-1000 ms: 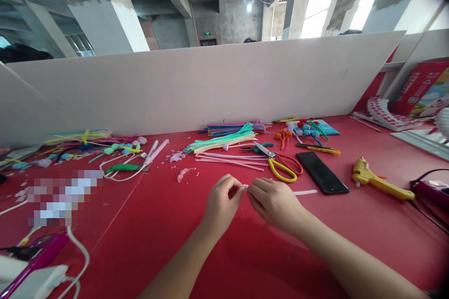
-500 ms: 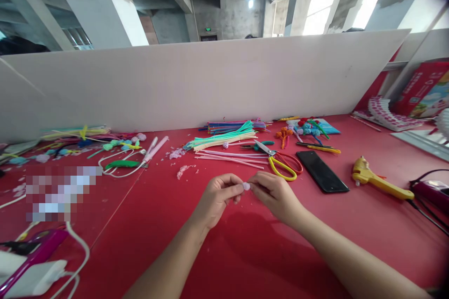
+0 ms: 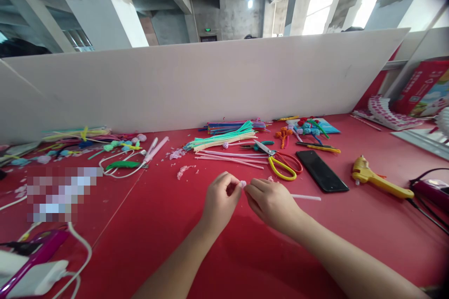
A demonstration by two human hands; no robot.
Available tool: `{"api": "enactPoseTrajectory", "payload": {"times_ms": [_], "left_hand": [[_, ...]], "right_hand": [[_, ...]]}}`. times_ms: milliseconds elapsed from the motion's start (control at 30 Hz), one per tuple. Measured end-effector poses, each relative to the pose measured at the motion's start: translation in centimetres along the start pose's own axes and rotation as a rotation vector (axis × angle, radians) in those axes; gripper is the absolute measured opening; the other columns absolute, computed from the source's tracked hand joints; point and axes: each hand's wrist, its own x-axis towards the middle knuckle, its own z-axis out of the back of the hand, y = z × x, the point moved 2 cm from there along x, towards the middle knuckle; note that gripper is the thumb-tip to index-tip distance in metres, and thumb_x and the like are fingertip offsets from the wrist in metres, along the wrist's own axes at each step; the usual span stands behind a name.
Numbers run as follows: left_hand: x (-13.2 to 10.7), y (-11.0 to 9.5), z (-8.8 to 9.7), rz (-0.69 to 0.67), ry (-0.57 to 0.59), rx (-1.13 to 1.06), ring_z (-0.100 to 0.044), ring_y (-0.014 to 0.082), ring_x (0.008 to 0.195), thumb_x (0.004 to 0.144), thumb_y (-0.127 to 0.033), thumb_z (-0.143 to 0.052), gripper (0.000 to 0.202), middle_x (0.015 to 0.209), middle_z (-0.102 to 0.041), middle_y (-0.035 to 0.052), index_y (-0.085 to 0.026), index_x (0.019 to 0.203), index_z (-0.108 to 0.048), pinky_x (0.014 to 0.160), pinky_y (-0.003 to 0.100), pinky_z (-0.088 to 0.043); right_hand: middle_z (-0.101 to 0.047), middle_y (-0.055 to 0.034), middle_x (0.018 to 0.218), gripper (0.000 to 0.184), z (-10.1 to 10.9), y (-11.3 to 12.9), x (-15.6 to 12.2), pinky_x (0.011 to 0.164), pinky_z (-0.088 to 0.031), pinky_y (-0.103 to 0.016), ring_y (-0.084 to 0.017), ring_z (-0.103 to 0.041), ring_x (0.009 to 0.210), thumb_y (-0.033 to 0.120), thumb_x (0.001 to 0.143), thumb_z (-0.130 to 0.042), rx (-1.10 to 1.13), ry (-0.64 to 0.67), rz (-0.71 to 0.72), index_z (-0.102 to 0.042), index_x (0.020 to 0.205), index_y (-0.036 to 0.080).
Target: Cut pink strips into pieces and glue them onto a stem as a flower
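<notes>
My left hand (image 3: 221, 200) is closed, its thumb and forefinger pinching a small pale pink fluffy ball (image 3: 243, 183). Right beside it, the bent fingers of my right hand (image 3: 275, 202) meet the ball's other side. A pale pink pipe cleaner (image 3: 308, 197) sticks out to the right from behind my right hand; its inner part is hidden, as is its join with the ball. A tuft of pink fluff (image 3: 270, 179) shows just above the right knuckles. Yellow-and-red-handled scissors (image 3: 283, 168) lie beyond my right hand, near loose pink pipe cleaners (image 3: 231, 159).
Bundles of green and cream pipe cleaners (image 3: 224, 139) lie at the back, against a white partition (image 3: 203, 84). To the right are a black phone (image 3: 322, 171) and a yellow glue gun (image 3: 380, 180). White cables (image 3: 82, 243) and a green-handled tool (image 3: 122, 164) lie left.
The pink pipe cleaner now shows to the right of my right hand. Both hands have turned slightly, and the ball has shifted a little left and up between the fingertips.
</notes>
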Motion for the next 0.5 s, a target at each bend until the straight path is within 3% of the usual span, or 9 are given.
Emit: {"api": "enactPoseTrajectory", "payload": {"times_ms": [167, 367, 500], "left_hand": [[0.1, -0.3, 0.1, -0.045, 0.138, -0.023, -0.045, 0.0109, 0.06, 0.077, -0.021, -0.047, 0.015, 0.064, -0.048, -0.0009, -0.018, 0.063, -0.052, 0.056, 0.022, -0.033], [0.4, -0.2, 0.5, 0.199, 0.36, -0.505, -0.042, 0.0089, 0.055, 0.072, -0.028, -0.055, 0.014, 0.059, -0.048, -0.0019, -0.015, 0.066, -0.055, 0.054, 0.021, -0.034], [0.3, -0.1, 0.2, 0.312, 0.309, -0.772, -0.04, 0.0072, 0.051, 0.07, -0.028, -0.059, 0.015, 0.06, -0.048, -0.0009, -0.014, 0.068, -0.055, 0.05, 0.021, -0.033]], "right_hand": [[-0.053, -0.0024, 0.069, 0.02, 0.8, -0.9, 0.1, 0.056, -0.029, -0.023, -0.011, -0.046, 0.063, 0.02, 0.085, -0.038, 0.124, 0.017, 0.022, -0.055, 0.076, 0.016], [-0.057, -0.0008, 0.072, 0.014, 1.7, -2.2, 0.7, 0.058, -0.036, -0.02, -0.01, -0.051, 0.064, 0.022, 0.083, -0.045, 0.597, -0.003, -0.161, -0.057, 0.077, 0.017], [-0.056, 0.0003, 0.067, 0.018, 1.1, -1.9, 0.8, 0.057, -0.037, -0.02, -0.01, -0.052, 0.061, 0.025, 0.085, -0.044, 0.732, -0.001, -0.229, -0.057, 0.076, 0.017]]}}
